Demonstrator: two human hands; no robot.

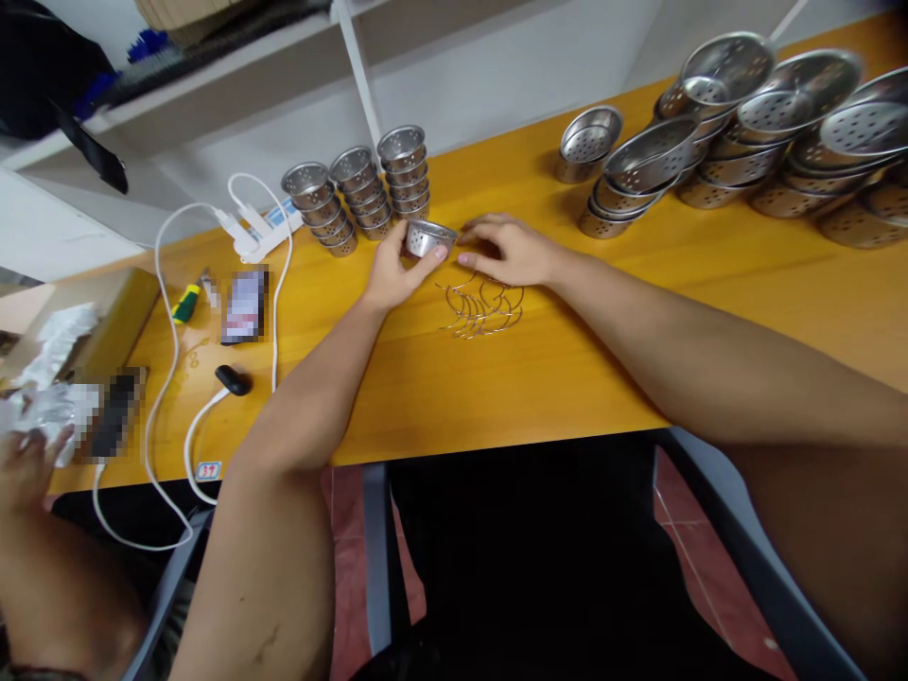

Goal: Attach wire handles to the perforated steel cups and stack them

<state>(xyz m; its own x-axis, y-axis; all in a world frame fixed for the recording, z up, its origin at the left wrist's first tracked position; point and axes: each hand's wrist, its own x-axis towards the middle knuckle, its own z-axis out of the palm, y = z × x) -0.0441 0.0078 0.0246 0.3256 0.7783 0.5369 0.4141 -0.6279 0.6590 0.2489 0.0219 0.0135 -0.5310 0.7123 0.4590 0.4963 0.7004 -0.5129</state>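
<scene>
A: Left hand (393, 270) pinching a small perforated steel strainer cup (427, 238), thumb and fingers wrapped round its wall, mouth tilted up and toward the right. Cup held just above the yellow tabletop (567, 359), right in front of the three stacks of small strainer cups (358, 194).

B: Right hand (507, 251)?

A: Flat on the tabletop just right of the cup, fingers pressed together and pointing at it, fingertips at or close to its rim. Cannot tell whether anything is pinched between them.

B: Wire pieces?

A: Loose heap of curved wire handles (482, 307) just below the cup, partly under the right hand. Thin, springy-looking, probably prone to tangling.

B: Handling of the cup?

A: Judged light, stiff, thin-walled. Polished metal, likely slippery; rolled rim possibly sharp at the holes. Best grip across the side wall below the rim, as now.

B: Containers?

A: Stacked cups nested one in another, nothing else visible inside. Far right of the cup, piles of larger perforated strainer bowls (738, 123), also nested, topmost ones showing only bare drilled bottoms.

B: Elsewhere?

A: Left of the cup: white power strip (266, 232) with cable, screwdriver (185, 303), small black object (233, 380). Another person's hand (25, 463) at the far left edge, on crinkled plastic wrap (49, 397).
</scene>
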